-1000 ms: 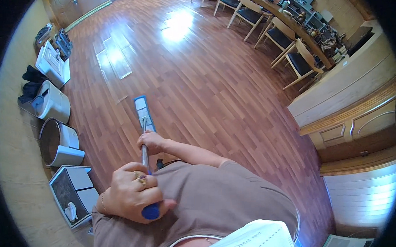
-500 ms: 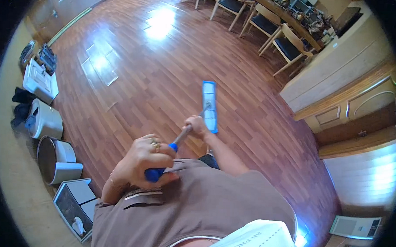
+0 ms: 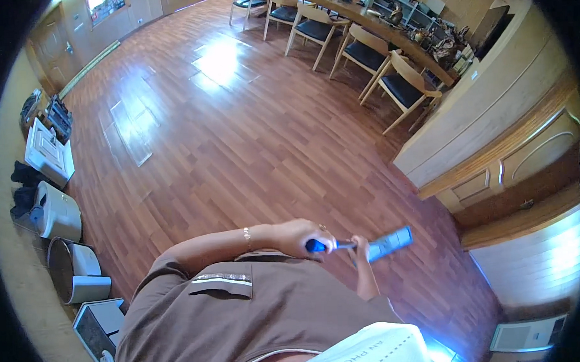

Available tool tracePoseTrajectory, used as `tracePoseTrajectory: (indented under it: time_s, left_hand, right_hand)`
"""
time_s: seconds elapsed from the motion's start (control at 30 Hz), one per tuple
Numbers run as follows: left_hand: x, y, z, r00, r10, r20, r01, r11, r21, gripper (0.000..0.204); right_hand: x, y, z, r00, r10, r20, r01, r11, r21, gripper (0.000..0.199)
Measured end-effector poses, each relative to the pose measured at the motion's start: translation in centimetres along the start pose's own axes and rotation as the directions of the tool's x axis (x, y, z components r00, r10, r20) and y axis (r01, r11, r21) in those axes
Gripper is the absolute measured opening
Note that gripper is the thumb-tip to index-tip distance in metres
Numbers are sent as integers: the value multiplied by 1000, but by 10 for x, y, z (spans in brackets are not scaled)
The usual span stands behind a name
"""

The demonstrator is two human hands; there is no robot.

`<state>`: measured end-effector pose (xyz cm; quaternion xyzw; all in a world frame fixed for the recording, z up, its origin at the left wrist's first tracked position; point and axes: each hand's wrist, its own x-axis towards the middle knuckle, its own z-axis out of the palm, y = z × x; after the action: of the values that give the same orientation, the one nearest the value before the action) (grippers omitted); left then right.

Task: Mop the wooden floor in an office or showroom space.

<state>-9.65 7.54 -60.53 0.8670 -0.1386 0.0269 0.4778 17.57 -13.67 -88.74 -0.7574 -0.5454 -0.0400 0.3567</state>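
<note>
The flat mop (image 3: 391, 242) is lying right of centre in the frame, its blue-edged head resting on the wood-look floor (image 3: 237, 157), just beyond the right hand (image 3: 361, 248). That right hand is sitting nearer the head, fingers closing round the shaft (image 3: 345, 245), while the left hand (image 3: 305, 237) is holding the top end, clasped firmly about the blue grip (image 3: 314, 246). So both hands are clamped on the one pole, left behind, right ahead, with a short length of shaft showing between them. And here's the relation that is counting most: the mop's head is pointing away to the right of the grip, its long axis slanting from lower left to upper right, running nearly in line with the shaft rather than square across it. The left forearm is stretching across the front of the brown shirt (image 3: 289, 310); the right forearm is rising from below. Out to the right, room is tightening: the wooden panelled door (image 3: 490, 179) and the glossy white panel (image 3: 539, 261) are standing along that edge, near the head but apart from it. Up top right, the nearest black-seated chair (image 3: 400, 91) is standing well apart, in a row along the long table (image 3: 360, 10). The broadest run of floor is opening toward the upper left, with white containers (image 3: 60, 210) lining the far left edge.
</note>
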Motion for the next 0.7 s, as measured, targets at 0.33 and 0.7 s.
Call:
tracePoseTrajectory:
  time_s: [0.33,0.7]
  left_hand:
    - [83,-46,-21,995,-90,-51,84,990,-111,22]
    - [45,-3,-57,918,-58,-391,201,920,336,19]
  right_hand:
    - [58,80,-14,950,295,106,-288,955,-76,34]
    - [232,9,63,903,-224,368,179,972,154,35]
